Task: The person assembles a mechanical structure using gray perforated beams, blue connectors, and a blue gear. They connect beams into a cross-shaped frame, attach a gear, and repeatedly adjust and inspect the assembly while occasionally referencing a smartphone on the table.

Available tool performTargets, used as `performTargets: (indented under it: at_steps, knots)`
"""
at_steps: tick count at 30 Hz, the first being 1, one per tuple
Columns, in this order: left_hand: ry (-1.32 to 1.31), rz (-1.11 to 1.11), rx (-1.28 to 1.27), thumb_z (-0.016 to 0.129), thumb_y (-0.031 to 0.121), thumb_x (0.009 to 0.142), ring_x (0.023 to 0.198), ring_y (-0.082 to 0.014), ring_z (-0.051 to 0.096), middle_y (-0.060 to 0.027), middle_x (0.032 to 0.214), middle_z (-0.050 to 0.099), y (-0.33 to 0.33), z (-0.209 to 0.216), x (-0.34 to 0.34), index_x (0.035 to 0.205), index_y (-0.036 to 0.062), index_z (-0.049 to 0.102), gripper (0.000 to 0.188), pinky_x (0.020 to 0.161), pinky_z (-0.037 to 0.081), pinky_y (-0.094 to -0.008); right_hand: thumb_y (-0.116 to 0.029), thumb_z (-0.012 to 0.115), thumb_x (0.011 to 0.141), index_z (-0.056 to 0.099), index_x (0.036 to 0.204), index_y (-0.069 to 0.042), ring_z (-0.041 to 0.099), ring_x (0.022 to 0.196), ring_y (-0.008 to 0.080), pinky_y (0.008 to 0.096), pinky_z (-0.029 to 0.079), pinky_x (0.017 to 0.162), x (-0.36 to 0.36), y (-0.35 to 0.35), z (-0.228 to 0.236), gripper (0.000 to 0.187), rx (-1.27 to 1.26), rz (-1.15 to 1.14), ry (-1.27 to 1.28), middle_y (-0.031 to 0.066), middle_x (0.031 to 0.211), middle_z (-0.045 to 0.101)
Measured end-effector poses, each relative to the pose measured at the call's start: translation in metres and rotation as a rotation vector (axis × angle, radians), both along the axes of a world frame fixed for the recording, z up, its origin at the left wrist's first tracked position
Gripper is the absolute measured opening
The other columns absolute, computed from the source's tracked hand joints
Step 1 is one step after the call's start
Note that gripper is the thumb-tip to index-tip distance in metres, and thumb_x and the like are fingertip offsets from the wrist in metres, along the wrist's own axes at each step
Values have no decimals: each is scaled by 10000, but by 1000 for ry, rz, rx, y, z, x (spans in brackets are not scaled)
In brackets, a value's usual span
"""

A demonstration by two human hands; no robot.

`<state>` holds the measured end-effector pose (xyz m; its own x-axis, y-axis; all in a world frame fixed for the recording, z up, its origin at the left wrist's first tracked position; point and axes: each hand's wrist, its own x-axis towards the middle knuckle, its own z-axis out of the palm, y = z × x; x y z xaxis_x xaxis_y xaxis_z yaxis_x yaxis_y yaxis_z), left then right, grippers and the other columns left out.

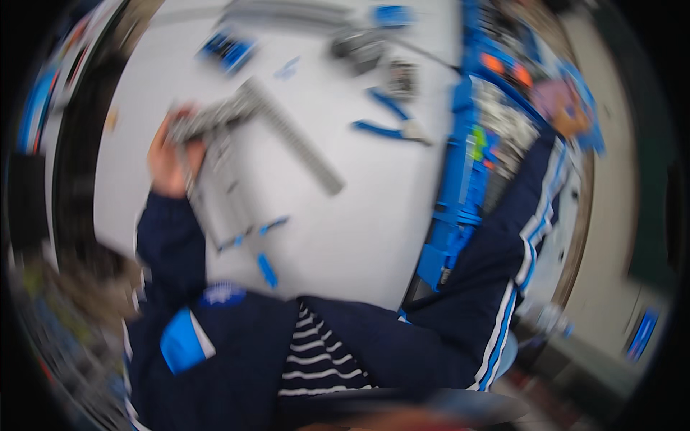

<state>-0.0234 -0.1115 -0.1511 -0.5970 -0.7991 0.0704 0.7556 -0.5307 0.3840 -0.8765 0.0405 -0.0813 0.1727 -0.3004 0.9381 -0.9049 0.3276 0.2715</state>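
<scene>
My left hand (169,165) is wrapped round one end of a grey frame built from perforated plastic beams (298,144), held over the white table. One long beam of it slants down to the right. Small blue and dark connector pieces (267,270) lie below the frame, near my body. My right arm stretches far to the right, past a blue parts case. At its end my right hand (571,118) is beside a blue translucent bag (591,108). Motion smears its fingers, so I cannot make out whether it grips anything.
Blue-handled pliers (384,129) lie on the white table (345,237). Behind them sit a dark grey block (358,49) and blue-and-black parts (228,50). The blue case (449,187) with loose grey, green and orange pieces runs along the right side. A clear bottle (550,320) is beyond my right elbow.
</scene>
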Motion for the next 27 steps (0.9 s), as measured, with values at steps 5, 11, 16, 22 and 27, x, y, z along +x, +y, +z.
performTargets:
  at_steps: [5, 11, 16, 22, 27]
  knots:
    - [57, 14, 20, 435, 196, 1040, 1131, -254, 557, -153, 1123, 602, 7, 2, -8, 1113, -60, 583, 304, 1073, 405, -383, -583, 820, 683, 796, 923, -298, 601, 1034, 306, 482, 486, 854, -30, -9, -4, 373, -113, -177, -23, 115, 995, 691]
    - [15, 85, 128, 486, 250, 1004, 1048, -265, 638, -132, 1068, 665, 9, 2, -21, 1054, 1, 617, 286, 967, 496, -427, -568, 813, 701, 792, 979, -338, 488, 1181, 340, 532, 394, 988, -15, -3, -11, 361, -134, -153, -277, 119, 1211, 552]
    - [18, 70, 124, 484, 243, 1006, 1036, -266, 637, -137, 1057, 664, 5, -4, -19, 1049, -1, 612, 279, 956, 503, -414, -562, 792, 727, 789, 1002, -351, 471, 1193, 344, 534, 375, 1012, -2, -2, -8, 347, -132, -197, -397, 111, 1230, 542]
    - [-21, 111, 159, 489, 253, 1008, 1018, -265, 637, -140, 1046, 665, 6, -3, -23, 1047, -3, 612, 287, 952, 505, -405, -546, 794, 729, 790, 986, -355, 496, 1170, 325, 520, 357, 1012, 1, -5, -6, 320, -188, -144, -360, 109, 1210, 564]
    - [-132, 125, 123, 489, 266, 1013, 1020, -259, 643, -138, 1077, 666, -2, -8, -27, 1086, -10, 619, 313, 951, 513, -398, -516, 791, 744, 797, 947, -326, 517, 1143, 310, 512, 368, 995, 12, -12, 7, 278, -164, -105, -298, 109, 1176, 579]
